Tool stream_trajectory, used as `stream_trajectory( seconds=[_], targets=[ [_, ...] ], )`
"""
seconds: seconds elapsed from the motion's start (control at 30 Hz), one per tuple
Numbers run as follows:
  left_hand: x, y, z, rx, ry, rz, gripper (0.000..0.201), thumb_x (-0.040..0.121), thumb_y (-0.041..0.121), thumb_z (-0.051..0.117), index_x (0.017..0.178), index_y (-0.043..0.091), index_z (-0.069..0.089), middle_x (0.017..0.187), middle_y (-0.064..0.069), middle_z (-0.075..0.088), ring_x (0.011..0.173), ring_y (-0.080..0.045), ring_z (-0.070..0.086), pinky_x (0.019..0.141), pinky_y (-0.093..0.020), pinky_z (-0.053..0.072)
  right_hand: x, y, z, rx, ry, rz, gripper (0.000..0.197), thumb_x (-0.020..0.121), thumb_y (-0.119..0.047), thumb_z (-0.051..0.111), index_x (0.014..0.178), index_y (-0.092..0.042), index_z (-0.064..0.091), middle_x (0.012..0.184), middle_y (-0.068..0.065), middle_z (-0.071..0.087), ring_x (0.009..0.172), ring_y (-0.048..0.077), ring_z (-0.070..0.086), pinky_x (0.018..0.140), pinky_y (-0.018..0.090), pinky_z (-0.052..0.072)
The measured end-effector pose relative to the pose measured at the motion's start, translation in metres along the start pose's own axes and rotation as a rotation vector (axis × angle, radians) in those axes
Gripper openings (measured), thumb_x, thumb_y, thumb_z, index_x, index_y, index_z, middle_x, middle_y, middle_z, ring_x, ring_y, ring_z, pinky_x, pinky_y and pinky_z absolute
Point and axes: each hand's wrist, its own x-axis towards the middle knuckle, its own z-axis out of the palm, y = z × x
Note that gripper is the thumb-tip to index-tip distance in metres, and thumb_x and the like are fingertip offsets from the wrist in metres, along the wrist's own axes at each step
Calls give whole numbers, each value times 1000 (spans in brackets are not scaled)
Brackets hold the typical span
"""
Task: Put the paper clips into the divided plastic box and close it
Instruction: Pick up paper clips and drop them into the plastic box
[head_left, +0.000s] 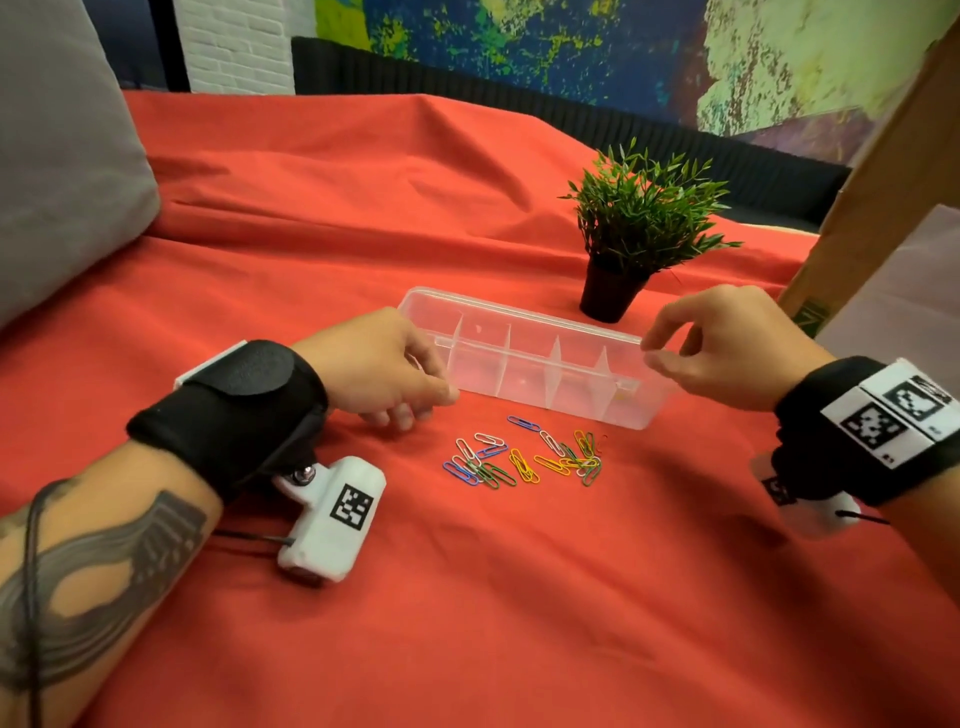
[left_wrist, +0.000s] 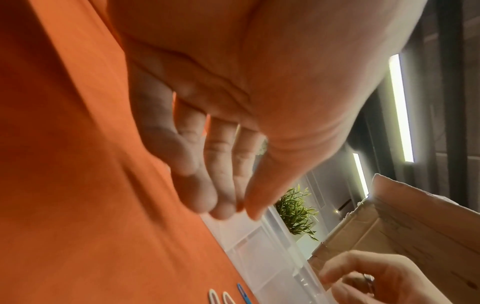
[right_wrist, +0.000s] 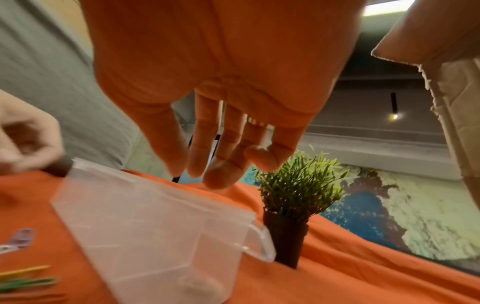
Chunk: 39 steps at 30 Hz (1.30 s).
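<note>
Grey cushion (head_left: 62, 156) far left, on the red cloth (head_left: 311, 234) covering the work surface. Left hand (head_left: 384, 364) sits at the left end of the clear, long plastic box w/ inner dividers (head_left: 530, 364); fingers loosely curled, tips near the cloth, gripping nothing that shows. Cannot tell if it touches the box end.

Box lies across the middle, lid apparently open; compartments look empty, though one small yellowish speck shows near the right end. Just in front of it, apart from its near wall, the scattered coloured wire paper clips (head_left: 524, 460): blue, white, yellow, green, some overlapping.

Behind the box, small green artificial plant in a black pot (head_left: 634, 228). Right hand (head_left: 727, 348) hovers at the box's right end, thumb and forefinger close together but pinching nothing, so released.

Handling, prob.: clips very light, thin, slippery on cloth, apt to tangle; pinch a few by the loops or scoop. Box light & stiff, will slide, so steady it at one end. Lid likely needs even pressure along the front edge.
</note>
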Motion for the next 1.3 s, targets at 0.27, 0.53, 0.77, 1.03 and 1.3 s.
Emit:
stream_trajectory(
  seconds=[0.27,0.53,0.77,1.03,1.3],
  targets=[
    [7,-7,-10,-269,311,-21,20,85,24,76,79,8,65,59,-7,64,40,-13,56,37,-18,40,-30,-36,21,88,133,-206,12,73,-9,75,72,-20,71,60,-14,56,52,7,52,59,11,44],
    [7,-13,-4,-325,216,-110,21,83,27,78,79,9,69,58,-3,64,40,-10,55,35,-17,38,-27,-87,33,143,-317,-333,17,79,-22,70,95,-25,76,81,-13,73,72,5,68,71,20,52],
    [2,-10,1,-221,15,-197,21,83,36,74,79,16,68,63,0,64,48,-11,55,40,-15,41,-11,-106,50,48,-399,-307,23,79,-15,65,98,-25,74,69,-14,63,58,-2,51,57,6,34],
    [5,-13,1,-178,5,-214,26,81,39,77,78,15,68,60,1,68,47,-11,59,41,-18,45,-8,-108,48,50,-441,-256,19,70,-12,63,84,-22,68,61,-10,60,57,3,55,56,11,40],
    [6,-13,1,-154,2,-210,26,82,40,76,78,16,69,59,3,68,46,-9,60,43,-18,45,-8,-105,52,38,-367,-255,19,69,-13,55,80,-28,60,63,-11,60,61,6,53,66,33,54]
  ],
)
